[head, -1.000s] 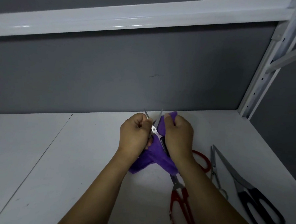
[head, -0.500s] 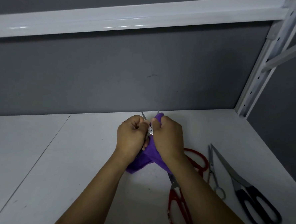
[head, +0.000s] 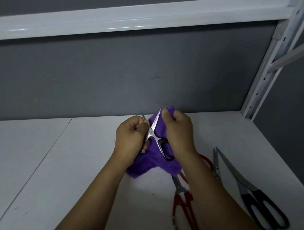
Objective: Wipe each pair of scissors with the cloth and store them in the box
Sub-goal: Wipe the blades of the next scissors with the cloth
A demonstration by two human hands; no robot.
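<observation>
A small pair of scissors [head: 153,131] with silver blades and black handles is held above the white shelf, its blades spread apart. My left hand [head: 131,136] grips it by the left blade and handle side. My right hand [head: 177,132] pinches the purple cloth [head: 144,165] near the tip of the right blade; the cloth hangs under both hands. On the shelf lie red-handled scissors [head: 183,207], partly under my right forearm, a thin all-metal pair [head: 216,165], and large black-handled scissors [head: 254,197]. No box is in view.
The white shelf surface [head: 59,162] runs to a grey back wall [head: 114,80]. A white upright post [head: 267,72] stands at the right rear corner, and a white shelf beam [head: 117,22] crosses overhead.
My right hand has slid the cloth up along the right blade, toward its tip, and away from my left hand. More of the blades and the black handle now show.
</observation>
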